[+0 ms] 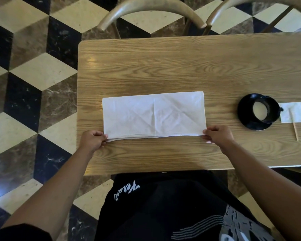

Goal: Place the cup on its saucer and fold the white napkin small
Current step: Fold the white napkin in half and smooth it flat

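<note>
A white napkin (154,114) lies folded into a long rectangle in the middle of the wooden table (163,70), with creases across it. My left hand (92,140) pinches its near left corner, and my right hand (217,135) pinches its near right corner. The layered edges show along the near side between my hands. At the right, a black cup (266,109) with a pale inside stands on its black saucer (245,117).
A small white paper square (295,112) with a wooden stick (294,126) across it lies right of the saucer. Two wooden chairs (151,6) stand at the table's far side. The patterned tile floor (33,75) lies to the left.
</note>
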A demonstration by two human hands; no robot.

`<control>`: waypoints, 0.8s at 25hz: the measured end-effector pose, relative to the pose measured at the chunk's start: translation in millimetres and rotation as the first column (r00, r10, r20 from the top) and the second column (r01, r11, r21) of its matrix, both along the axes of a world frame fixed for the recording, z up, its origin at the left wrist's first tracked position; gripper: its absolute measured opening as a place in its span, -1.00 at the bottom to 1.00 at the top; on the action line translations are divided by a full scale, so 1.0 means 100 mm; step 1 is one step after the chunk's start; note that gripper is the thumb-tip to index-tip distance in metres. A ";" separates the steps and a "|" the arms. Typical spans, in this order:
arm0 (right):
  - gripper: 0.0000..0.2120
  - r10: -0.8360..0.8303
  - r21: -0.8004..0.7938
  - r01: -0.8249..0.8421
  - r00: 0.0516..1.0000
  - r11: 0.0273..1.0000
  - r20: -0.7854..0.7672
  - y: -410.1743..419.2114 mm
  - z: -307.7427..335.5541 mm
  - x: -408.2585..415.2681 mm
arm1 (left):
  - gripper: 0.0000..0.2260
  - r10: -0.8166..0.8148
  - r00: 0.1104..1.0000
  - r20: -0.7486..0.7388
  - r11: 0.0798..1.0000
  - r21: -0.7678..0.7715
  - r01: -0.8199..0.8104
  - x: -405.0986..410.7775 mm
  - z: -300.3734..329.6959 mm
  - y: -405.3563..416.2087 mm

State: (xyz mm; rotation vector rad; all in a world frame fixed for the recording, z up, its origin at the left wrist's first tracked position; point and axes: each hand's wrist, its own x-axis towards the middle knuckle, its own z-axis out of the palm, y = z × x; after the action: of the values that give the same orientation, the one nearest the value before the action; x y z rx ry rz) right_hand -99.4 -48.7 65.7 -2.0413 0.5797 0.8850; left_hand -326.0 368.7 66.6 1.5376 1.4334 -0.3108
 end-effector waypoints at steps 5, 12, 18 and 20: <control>-0.89 0.028 -0.083 -0.023 0.998 0.996 0.054 0.05 0.02 -0.05 | -0.84 -0.023 1.000 -0.008 0.998 0.061 0.023 0.00 -0.05 -0.03; -0.90 0.109 -0.207 -0.088 0.990 0.974 0.093 0.11 0.04 -0.09 | -0.87 -0.138 0.987 -0.084 0.980 0.131 0.148 0.01 0.02 -0.04; -0.79 0.164 -0.300 -0.131 0.983 0.945 0.086 0.16 0.02 -0.08 | -0.80 -0.302 0.934 -0.191 0.883 0.313 0.350 0.06 0.07 -0.20; -0.68 0.208 -0.356 -0.150 0.969 0.923 0.130 0.22 0.10 -0.09 | -0.72 -0.326 0.924 -0.201 0.858 0.346 0.379 0.03 0.07 -0.20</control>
State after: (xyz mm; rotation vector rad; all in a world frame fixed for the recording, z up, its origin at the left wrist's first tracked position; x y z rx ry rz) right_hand -108.5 -26.6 75.4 -2.4920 0.4852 0.7459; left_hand -322.5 348.6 73.5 2.1451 1.3609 -0.3777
